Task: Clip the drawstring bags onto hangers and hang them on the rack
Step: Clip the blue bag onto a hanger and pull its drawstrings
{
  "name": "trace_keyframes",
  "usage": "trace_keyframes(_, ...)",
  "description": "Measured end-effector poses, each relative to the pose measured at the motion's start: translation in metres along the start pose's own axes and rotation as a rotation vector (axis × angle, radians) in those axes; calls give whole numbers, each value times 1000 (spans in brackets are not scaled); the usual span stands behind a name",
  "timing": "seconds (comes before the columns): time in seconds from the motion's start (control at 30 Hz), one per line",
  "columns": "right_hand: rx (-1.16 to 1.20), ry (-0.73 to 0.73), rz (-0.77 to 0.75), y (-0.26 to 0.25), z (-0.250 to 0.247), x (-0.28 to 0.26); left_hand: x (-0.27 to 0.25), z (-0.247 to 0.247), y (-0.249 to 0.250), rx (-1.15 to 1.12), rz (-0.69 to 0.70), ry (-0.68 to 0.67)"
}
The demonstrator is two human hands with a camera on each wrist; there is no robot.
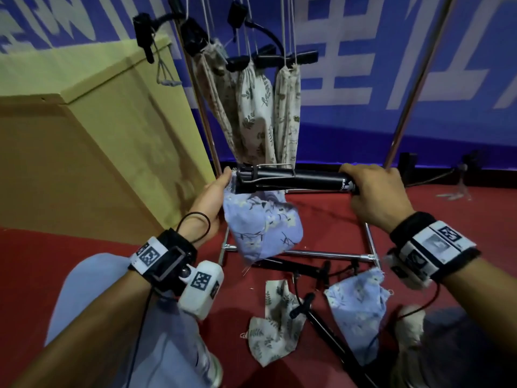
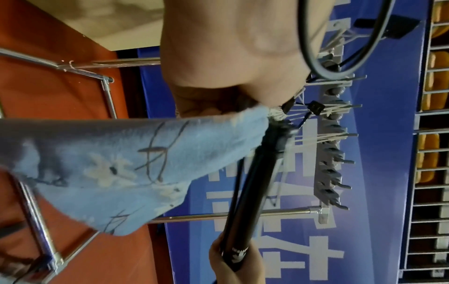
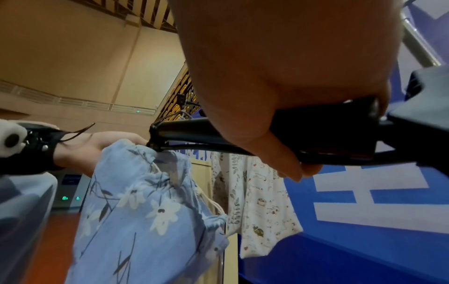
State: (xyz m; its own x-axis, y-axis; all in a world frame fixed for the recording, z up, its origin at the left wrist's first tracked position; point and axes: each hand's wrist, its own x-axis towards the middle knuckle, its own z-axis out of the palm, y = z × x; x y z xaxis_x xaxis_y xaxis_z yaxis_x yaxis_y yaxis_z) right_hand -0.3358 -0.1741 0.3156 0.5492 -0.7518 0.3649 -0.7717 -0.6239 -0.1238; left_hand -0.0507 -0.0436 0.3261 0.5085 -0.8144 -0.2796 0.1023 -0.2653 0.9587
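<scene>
A black clip hanger (image 1: pixel 293 179) is held level in front of the rack. My right hand (image 1: pixel 353 189) grips its right end, fingers curled round the bar (image 3: pixel 316 134). A blue floral drawstring bag (image 1: pixel 263 222) hangs from the hanger's left clip (image 3: pixel 155 142). My left hand (image 1: pixel 227 181) pinches the bag's top edge (image 2: pixel 243 119) right at that clip. Whether the clip bites the cloth is hidden by my fingers. Several cream printed bags (image 1: pixel 251 113) hang on black hangers (image 1: pixel 288 58) from the rack above.
On the red floor lie a cream leaf-print bag (image 1: pixel 277 317), a second blue bag (image 1: pixel 358 303) and spare black hangers (image 1: pixel 324 315). The rack's chrome base (image 1: pixel 330 254) and uprights (image 1: pixel 411 88) frame the space. A large cardboard box (image 1: pixel 84 130) stands at the left.
</scene>
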Motion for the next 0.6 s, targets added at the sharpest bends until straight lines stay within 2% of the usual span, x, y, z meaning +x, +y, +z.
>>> trace_keyframes(0.07,-51,-6,5,-1,-1,-3,2,-4,-2,75,68,36)
trace_keyframes(0.2,-118,9,-22,-10,0,-7,-8,-1,-11,425,242,140)
trace_keyframes(0.27,-175,28,-39,-15,0,-8,-11,-1,-16,459,263,152)
trace_keyframes(0.4,-243,54,-79,-24,-1,-5,-10,-11,-19,337,302,205)
trace_keyframes(0.47,-285,44,-100,-29,1,-5,-13,-10,-18,346,322,192)
trace_keyframes(0.6,-335,44,-155,-43,7,-8,-14,-6,-34,515,362,91)
